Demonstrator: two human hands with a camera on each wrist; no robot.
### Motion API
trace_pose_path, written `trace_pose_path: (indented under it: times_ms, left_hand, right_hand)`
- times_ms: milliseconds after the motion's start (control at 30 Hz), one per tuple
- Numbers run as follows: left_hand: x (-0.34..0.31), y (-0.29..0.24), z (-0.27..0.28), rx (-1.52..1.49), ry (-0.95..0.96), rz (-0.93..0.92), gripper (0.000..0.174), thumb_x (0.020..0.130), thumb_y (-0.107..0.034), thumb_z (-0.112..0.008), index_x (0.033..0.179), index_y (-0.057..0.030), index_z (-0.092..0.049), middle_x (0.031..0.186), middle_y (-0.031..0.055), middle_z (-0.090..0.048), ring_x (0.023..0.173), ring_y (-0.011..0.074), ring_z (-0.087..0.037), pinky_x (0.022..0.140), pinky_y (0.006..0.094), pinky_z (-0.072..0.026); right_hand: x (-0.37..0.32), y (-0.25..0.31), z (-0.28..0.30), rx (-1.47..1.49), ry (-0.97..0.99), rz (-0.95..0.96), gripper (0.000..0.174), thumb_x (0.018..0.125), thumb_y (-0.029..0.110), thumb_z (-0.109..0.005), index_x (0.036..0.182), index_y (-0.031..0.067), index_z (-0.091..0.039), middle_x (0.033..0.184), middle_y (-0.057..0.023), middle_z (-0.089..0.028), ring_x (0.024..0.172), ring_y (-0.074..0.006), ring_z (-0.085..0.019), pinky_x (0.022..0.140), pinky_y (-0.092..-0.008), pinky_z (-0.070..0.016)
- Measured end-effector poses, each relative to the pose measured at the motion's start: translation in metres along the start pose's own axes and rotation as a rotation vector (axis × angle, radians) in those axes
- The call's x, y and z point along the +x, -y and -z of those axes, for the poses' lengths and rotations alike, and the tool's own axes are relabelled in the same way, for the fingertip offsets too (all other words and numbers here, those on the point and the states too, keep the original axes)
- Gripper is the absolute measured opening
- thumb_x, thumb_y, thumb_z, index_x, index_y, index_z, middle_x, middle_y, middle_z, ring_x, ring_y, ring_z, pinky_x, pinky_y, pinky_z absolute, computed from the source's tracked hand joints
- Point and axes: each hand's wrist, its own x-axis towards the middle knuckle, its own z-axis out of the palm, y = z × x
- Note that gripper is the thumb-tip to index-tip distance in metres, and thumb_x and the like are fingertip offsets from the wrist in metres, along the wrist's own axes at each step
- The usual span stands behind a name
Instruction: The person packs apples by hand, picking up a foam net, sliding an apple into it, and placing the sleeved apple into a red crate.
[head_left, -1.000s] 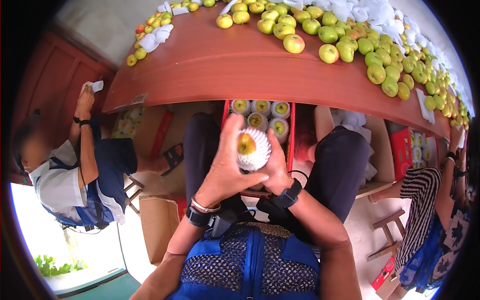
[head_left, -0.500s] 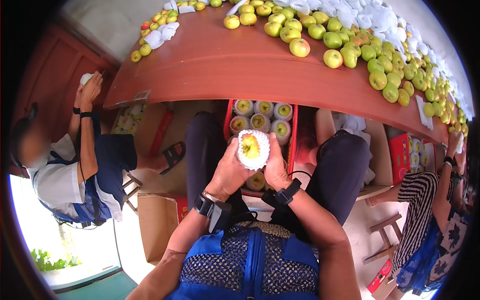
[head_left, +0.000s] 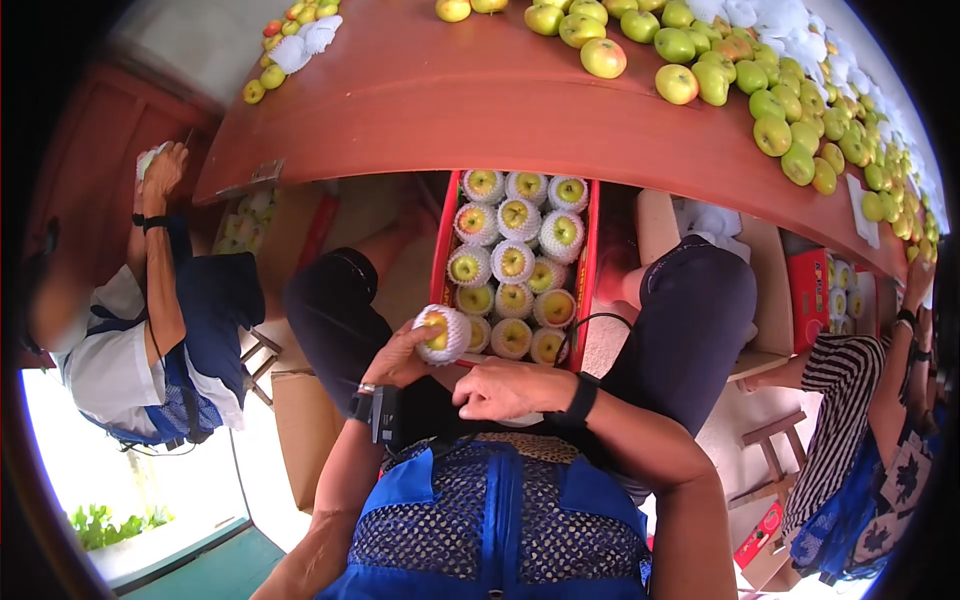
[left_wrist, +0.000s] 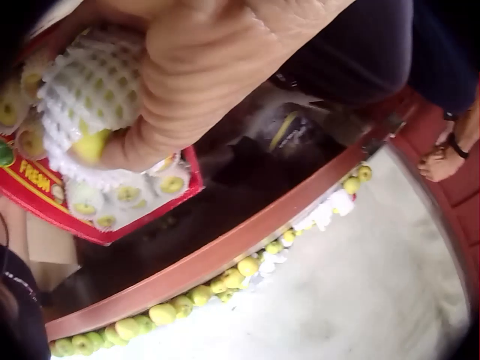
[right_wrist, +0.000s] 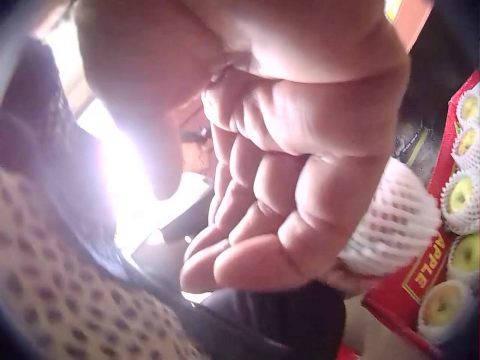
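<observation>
My left hand [head_left: 400, 358] grips an apple in a white foam net [head_left: 442, 335] at the near left corner of a red box [head_left: 588, 290]. In the left wrist view the thumb presses on the netted apple [left_wrist: 94, 101], and yellow-green skin shows at the net's opening. My right hand [head_left: 510, 388] hangs just in front of the box's near edge, to the right of that apple. Its fingers [right_wrist: 262, 262] are loosely bent and hold nothing in the right wrist view. Rows of netted apples [head_left: 513, 262] sit in the box, stem ends up.
A brown table [head_left: 420, 120] spans the far side, with bare apples [head_left: 676, 84] and white foam nets [head_left: 790, 30] on it. One person [head_left: 110, 330] sits at the left, another [head_left: 880, 420] at the right. Cardboard boxes [head_left: 775, 290] and a wooden stool [head_left: 775, 450] stand around.
Both hands held the netted apple over the box. Now the left hand alone has brought it left and nearer, and the right hand has let go and drawn back towards the body.
</observation>
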Motion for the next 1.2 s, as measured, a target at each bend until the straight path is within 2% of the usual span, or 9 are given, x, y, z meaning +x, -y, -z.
trace_pose_path:
  times_ms: [167, 233, 267, 300, 433, 667, 900, 1000, 1200]
  left_hand:
    - [0.024, 0.000, -0.081, 0.127, 0.051, 0.030, 0.052, 0.080, -0.007, -0.063, 0.126, -0.0021, -0.040, 0.118, 0.0131, -0.052, 0.107, 0.0269, -0.053, 0.094, 0.0408, -0.0438]
    - [0.063, 0.022, -0.086, -0.099, 0.170, 0.155, 0.053, 0.080, -0.008, -0.063, 0.127, -0.0024, -0.039, 0.118, 0.0128, -0.052, 0.109, 0.0274, -0.052, 0.095, 0.0416, -0.0430]
    - [0.109, 0.047, -0.068, -0.407, 0.240, 0.385, 0.054, 0.080, -0.008, -0.063, 0.127, -0.0028, -0.039, 0.119, 0.0128, -0.052, 0.110, 0.0277, -0.052, 0.096, 0.0423, -0.0428]
    - [0.126, 0.060, -0.074, -0.469, 0.164, 0.180, 0.052, 0.079, -0.006, -0.062, 0.125, -0.0047, -0.040, 0.118, 0.0130, -0.052, 0.111, 0.0283, -0.051, 0.095, 0.0444, -0.0433]
    - [0.171, 0.102, -0.082, -0.428, 0.098, -0.143, 0.057, 0.077, -0.011, -0.065, 0.127, -0.0052, -0.038, 0.125, 0.0108, -0.048, 0.117, 0.0263, -0.047, 0.101, 0.0425, -0.0379]
    - [0.182, 0.101, -0.091, -0.386, -0.094, -0.122, 0.047, 0.079, -0.008, -0.061, 0.121, -0.0097, -0.041, 0.121, 0.0105, -0.048, 0.114, 0.0275, -0.048, 0.096, 0.0478, -0.0403]
    - [0.206, 0.107, -0.087, -0.313, -0.221, -0.055, 0.034, 0.081, -0.013, -0.062, 0.111, -0.0034, -0.052, 0.107, 0.0115, -0.057, 0.103, 0.0248, -0.055, 0.090, 0.0410, -0.0437]
    - [0.211, 0.104, -0.087, -0.238, -0.342, -0.062, 0.042, 0.074, -0.008, -0.068, 0.109, -0.0021, -0.046, 0.099, 0.0113, -0.059, 0.087, 0.0253, -0.062, 0.071, 0.0392, -0.0536]
    - [0.208, 0.100, -0.100, -0.281, -0.378, -0.099, 0.030, 0.073, -0.011, -0.069, 0.098, -0.0034, -0.055, 0.098, 0.0091, -0.060, 0.087, 0.0208, -0.061, 0.069, 0.0330, -0.0515]
  right_hand:
    - [-0.023, 0.027, 0.036, 0.519, -0.050, 0.195, 0.030, 0.085, 0.026, -0.064, 0.103, 0.0025, -0.060, 0.089, -0.0022, -0.065, 0.083, -0.0091, -0.060, 0.074, -0.0251, -0.0475]
    - [-0.030, 0.029, 0.041, 0.605, 0.013, 0.236, 0.032, 0.085, 0.026, -0.065, 0.105, 0.0023, -0.058, 0.091, -0.0028, -0.064, 0.086, -0.0097, -0.060, 0.077, -0.0253, -0.0476]
    - [-0.034, 0.030, 0.039, 0.650, 0.056, 0.239, 0.034, 0.084, 0.026, -0.065, 0.107, 0.0021, -0.057, 0.092, -0.0031, -0.064, 0.086, -0.0098, -0.060, 0.078, -0.0256, -0.0478]
    - [-0.035, 0.029, 0.036, 0.673, 0.072, 0.249, 0.035, 0.084, 0.026, -0.065, 0.109, 0.0017, -0.056, 0.094, -0.0044, -0.063, 0.088, -0.0106, -0.059, 0.079, -0.0261, -0.0474]
    - [-0.033, 0.018, 0.020, 0.593, 0.062, 0.217, 0.037, 0.084, 0.027, -0.064, 0.110, 0.0011, -0.055, 0.097, -0.0062, -0.061, 0.091, -0.0120, -0.057, 0.080, -0.0265, -0.0461]
    - [-0.021, 0.011, 0.015, 0.531, -0.007, 0.244, 0.044, 0.083, 0.027, -0.064, 0.116, 0.0007, -0.049, 0.095, -0.0102, -0.060, 0.088, -0.0177, -0.058, 0.078, -0.0305, -0.0465]
    - [-0.025, 0.011, 0.025, 0.502, -0.032, 0.199, 0.049, 0.081, 0.029, -0.064, 0.118, 0.0009, -0.048, 0.095, -0.0128, -0.060, 0.088, -0.0222, -0.058, 0.078, -0.0331, -0.0467]
    - [-0.024, 0.010, 0.024, 0.483, -0.046, 0.190, 0.053, 0.080, 0.032, -0.064, 0.119, 0.0012, -0.047, 0.095, -0.0133, -0.060, 0.088, -0.0224, -0.059, 0.078, -0.0329, -0.0468]
    - [-0.028, 0.010, 0.028, 0.491, -0.040, 0.154, 0.054, 0.080, 0.033, -0.064, 0.122, 0.0025, -0.046, 0.094, -0.0127, -0.060, 0.088, -0.0216, -0.059, 0.078, -0.0323, -0.0465]
